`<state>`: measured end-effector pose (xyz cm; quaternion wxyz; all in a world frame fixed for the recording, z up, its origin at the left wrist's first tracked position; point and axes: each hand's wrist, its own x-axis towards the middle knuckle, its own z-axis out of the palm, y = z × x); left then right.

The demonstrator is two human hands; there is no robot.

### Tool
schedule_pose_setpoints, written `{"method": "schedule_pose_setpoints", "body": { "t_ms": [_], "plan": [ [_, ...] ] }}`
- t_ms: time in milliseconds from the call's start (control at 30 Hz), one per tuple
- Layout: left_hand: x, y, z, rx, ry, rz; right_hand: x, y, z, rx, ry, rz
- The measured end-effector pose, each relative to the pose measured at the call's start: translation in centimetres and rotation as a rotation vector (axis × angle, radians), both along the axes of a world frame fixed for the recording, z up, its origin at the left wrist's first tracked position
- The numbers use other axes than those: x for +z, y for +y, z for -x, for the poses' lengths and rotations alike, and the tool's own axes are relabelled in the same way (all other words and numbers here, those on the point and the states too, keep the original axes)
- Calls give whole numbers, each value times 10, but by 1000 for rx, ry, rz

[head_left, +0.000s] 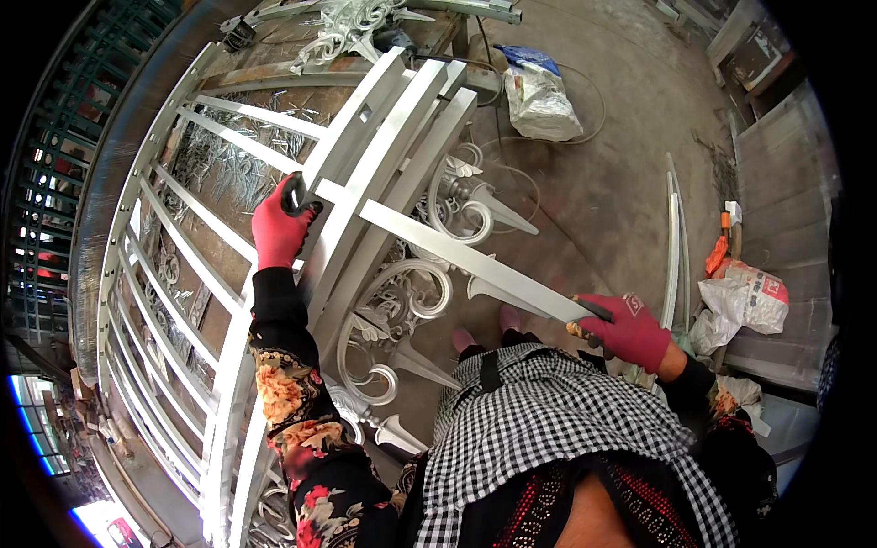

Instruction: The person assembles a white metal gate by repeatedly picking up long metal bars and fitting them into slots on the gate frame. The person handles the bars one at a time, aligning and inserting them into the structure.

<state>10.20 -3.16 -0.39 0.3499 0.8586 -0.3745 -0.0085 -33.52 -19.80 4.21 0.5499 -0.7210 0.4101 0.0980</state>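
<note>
Gloved in red-pink with dark fingertips, my right hand [630,334] is closed around the near end of a long white metal bar [475,260]. The bar slants up to the left and passes through a white rail [375,187] of a railing frame. My left hand [281,226], in a matching glove, is at that rail beside the bar's far end, its fingers curled against the rail; part of its grip is hidden. White slats [196,208] run from the frame's rails to a curved outer rail [111,242]. White scrollwork with pointed tips [393,292] lies under the rails on my side.
Many loose metal pins [233,160] lie on the worktable [196,297] under the frame. More scrollwork [347,32] lies at its far end. On the floor are a white and blue sack [539,100], cables [598,100], long white strips [674,247] and plastic bags [744,297].
</note>
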Motion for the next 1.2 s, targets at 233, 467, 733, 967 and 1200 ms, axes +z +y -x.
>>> {"method": "schedule_pose_setpoints", "body": {
  "t_ms": [233,467,733,967,1200],
  "plan": [
    [7,0,-19,5,293,21,-2,-10,-11,-49,30,-153],
    [13,-5,-12,136,201,-146,2,-9,-17,196,75,201],
    [2,-4,-7,179,-209,-356,-2,-6,-15,356,-51,376],
    [7,3,-23,100,133,-127,3,-9,-7,335,-48,347],
    [7,-9,6,150,-261,-365,-4,-2,3,281,-44,286]
  ]
}}
